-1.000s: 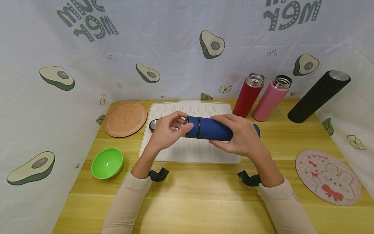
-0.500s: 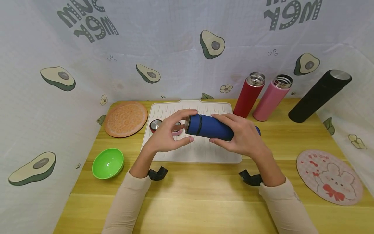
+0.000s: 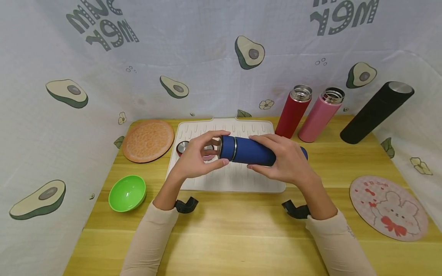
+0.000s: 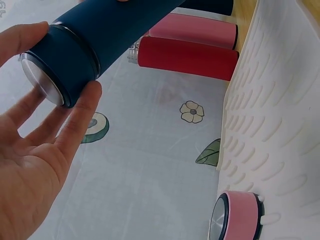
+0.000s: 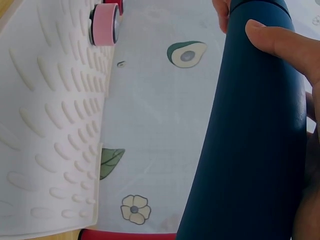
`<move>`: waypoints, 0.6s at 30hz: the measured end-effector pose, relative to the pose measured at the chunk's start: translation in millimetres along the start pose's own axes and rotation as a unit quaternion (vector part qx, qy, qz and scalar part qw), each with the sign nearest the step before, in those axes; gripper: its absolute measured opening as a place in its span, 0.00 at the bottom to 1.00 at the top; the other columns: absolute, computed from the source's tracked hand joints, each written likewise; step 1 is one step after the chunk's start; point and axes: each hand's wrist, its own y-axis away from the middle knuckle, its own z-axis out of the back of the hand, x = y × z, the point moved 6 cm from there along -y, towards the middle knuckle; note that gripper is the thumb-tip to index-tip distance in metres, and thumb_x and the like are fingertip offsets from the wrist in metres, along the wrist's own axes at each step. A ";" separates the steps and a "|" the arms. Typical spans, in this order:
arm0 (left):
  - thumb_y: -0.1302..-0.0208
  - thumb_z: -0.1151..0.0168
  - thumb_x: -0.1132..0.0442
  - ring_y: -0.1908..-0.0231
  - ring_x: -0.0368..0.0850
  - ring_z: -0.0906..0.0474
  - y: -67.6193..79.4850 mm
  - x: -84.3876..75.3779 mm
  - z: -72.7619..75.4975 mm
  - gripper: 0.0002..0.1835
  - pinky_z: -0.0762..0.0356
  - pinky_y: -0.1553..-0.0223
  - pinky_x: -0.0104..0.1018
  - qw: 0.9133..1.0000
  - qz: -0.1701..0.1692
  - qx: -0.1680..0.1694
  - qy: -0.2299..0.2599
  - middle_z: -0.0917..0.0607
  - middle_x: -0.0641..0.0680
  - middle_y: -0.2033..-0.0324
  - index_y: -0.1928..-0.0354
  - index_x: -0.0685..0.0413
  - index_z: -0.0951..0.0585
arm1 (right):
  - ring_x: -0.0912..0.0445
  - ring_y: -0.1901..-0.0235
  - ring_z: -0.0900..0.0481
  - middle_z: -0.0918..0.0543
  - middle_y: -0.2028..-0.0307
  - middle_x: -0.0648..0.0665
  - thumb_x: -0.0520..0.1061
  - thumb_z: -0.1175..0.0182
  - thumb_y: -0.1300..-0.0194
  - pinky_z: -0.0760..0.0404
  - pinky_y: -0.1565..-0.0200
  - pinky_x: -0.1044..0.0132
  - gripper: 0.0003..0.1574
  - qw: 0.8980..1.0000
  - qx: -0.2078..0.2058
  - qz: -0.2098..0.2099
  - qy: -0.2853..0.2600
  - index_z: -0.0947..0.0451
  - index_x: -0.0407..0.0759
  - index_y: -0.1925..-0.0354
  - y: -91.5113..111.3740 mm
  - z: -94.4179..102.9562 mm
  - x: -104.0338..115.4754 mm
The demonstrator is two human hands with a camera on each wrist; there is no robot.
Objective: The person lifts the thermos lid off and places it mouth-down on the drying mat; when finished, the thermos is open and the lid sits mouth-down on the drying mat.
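A blue thermos flask (image 3: 253, 150) is held lengthwise above the white ridged mat (image 3: 241, 178). My right hand (image 3: 284, 159) grips its body, the thumb lying along the side in the right wrist view. My left hand (image 3: 193, 159) holds the flask's blue lid (image 4: 62, 60) between thumb and fingers; the lid has a silver top. A thin shiny ring shows between lid and body. Behind the left hand, a red lid (image 3: 182, 147) and a pink lid (image 4: 242, 215) rest on the mat, both partly hidden in the head view.
Lidless red (image 3: 293, 115) and pink (image 3: 319, 119) flasks stand at the back right, beside a black flask (image 3: 374, 115) with its lid on. An orange round mat (image 3: 148, 140) and green bowl (image 3: 127, 193) are left, a rabbit-print round mat (image 3: 388, 209) right.
The left fingers and thumb have shifted round the lid, spreading from the earlier hold and returning to it. The band between lid and body looks shinier now. The right hand stays about where it was.
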 end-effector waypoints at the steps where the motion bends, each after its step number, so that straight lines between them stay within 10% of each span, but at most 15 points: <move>1: 0.40 0.24 0.58 0.47 0.44 0.16 0.2 0.6 0.2 0.35 0.13 0.47 0.38 1.000 0.005 -0.002 0.001 0.19 0.48 0.39 0.31 0.35 0.24 | 0.45 0.52 0.16 0.14 0.46 0.41 0.61 0.18 0.57 0.13 0.54 0.45 0.50 1.000 0.000 0.000 0.001 0.21 0.51 0.35 0.0 0.0 0.0; 12: 0.40 0.24 0.51 0.54 0.42 0.13 0.9 3.7 3.7 0.32 0.12 0.52 0.37 0.999 0.038 -0.018 -0.006 0.16 0.50 0.47 0.34 0.40 0.22 | 0.45 0.51 0.16 0.15 0.46 0.41 0.62 0.19 0.55 0.12 0.55 0.46 0.50 1.000 0.002 0.004 0.002 0.21 0.53 0.34 0.5 -1.7 1.1; 18: 0.41 0.23 0.52 0.44 0.44 0.17 0.7 1.8 2.1 0.41 0.14 0.46 0.44 0.999 0.038 0.005 -0.013 0.23 0.46 0.34 0.27 0.27 0.30 | 0.46 0.52 0.16 0.15 0.46 0.41 0.62 0.19 0.55 0.12 0.55 0.46 0.50 1.000 0.001 0.000 0.001 0.21 0.53 0.34 0.9 -0.7 -0.1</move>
